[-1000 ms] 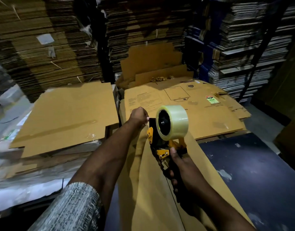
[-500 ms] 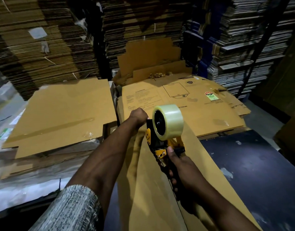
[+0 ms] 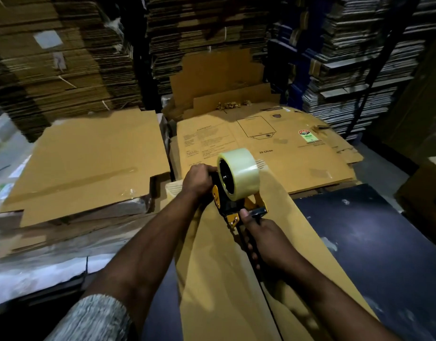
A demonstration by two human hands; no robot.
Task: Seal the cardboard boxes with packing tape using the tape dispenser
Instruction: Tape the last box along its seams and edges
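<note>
My right hand [image 3: 266, 238] grips the light tape dispenser [image 3: 233, 193] by its handle; my left hand [image 3: 198, 179] holds the floppy box [image 3: 221, 279] end.

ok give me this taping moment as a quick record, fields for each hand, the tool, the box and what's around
left hand: left hand curled at the far end of the box, beside the dispenser
right hand: right hand grips the handle of the yellow and black tape dispenser
tool: carries a roll of clear packing tape, set on the box seam
box: long brown flattened cardboard box lying on a dark table
around: printed flat cardboard sheet beyond, plain flat cardboard sheet to the left
</note>
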